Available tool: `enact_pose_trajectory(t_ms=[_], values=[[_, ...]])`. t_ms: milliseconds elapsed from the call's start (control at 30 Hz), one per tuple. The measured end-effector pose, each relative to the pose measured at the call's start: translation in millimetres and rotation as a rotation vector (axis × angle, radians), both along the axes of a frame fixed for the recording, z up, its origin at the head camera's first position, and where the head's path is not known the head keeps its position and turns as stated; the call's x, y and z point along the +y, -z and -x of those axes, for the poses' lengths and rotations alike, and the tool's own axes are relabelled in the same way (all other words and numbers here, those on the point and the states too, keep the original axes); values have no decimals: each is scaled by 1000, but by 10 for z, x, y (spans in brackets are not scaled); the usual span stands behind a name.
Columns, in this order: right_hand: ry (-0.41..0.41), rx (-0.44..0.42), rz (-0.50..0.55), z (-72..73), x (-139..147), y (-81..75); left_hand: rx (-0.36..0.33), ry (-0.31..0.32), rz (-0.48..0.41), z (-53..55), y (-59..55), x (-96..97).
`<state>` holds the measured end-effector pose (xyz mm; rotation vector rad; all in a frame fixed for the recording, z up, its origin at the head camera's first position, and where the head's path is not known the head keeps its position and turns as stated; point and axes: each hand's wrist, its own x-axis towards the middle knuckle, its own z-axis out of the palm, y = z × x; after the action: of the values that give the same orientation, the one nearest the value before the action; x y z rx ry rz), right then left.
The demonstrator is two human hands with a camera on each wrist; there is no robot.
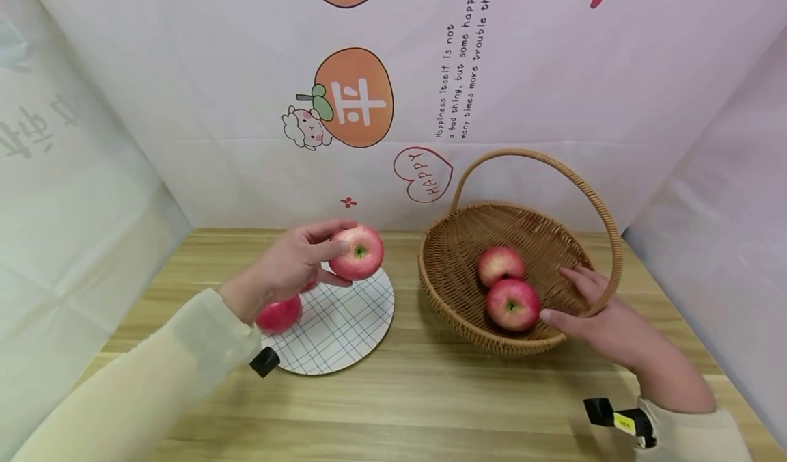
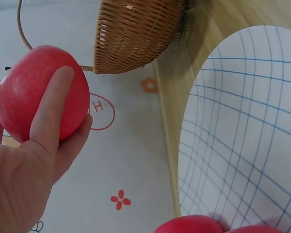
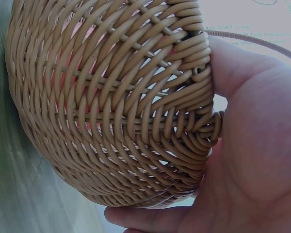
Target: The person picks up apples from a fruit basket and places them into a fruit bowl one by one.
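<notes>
Apple (image 1: 364, 258) in left hand (image 1: 295, 260), basket (image 1: 540, 253) in right (image 1: 615, 329)

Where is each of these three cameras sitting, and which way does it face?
Head: on the person's head, facing forward and down at the basket and checked plate; both sleeves, left hand and right hand show.
Left wrist: on that wrist, facing past the left hand, which holds an apple, toward the basket.
Right wrist: on that wrist, facing the basket's woven outside; the right hand shows at its rim.
Head and left wrist views share that apple and the checked plate.
</notes>
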<state>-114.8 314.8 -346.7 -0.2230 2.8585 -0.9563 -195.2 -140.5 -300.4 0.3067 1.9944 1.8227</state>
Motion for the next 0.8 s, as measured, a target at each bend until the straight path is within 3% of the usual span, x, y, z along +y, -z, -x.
enact_pose_trajectory(t_ms=[100,200,433,800], values=[[1,-5,-1,-1,2,-4,-2,-9,-66,-41,91,15],[2,-14,2,-4,-2,-16,-5,-31,-71,-100,175,26],[10,-19,1,-6,8,-37,-70,-116,-144,-167,342,60],[10,-8,2,-3,13,-20,-171,-228,-162,-211,566,93]])
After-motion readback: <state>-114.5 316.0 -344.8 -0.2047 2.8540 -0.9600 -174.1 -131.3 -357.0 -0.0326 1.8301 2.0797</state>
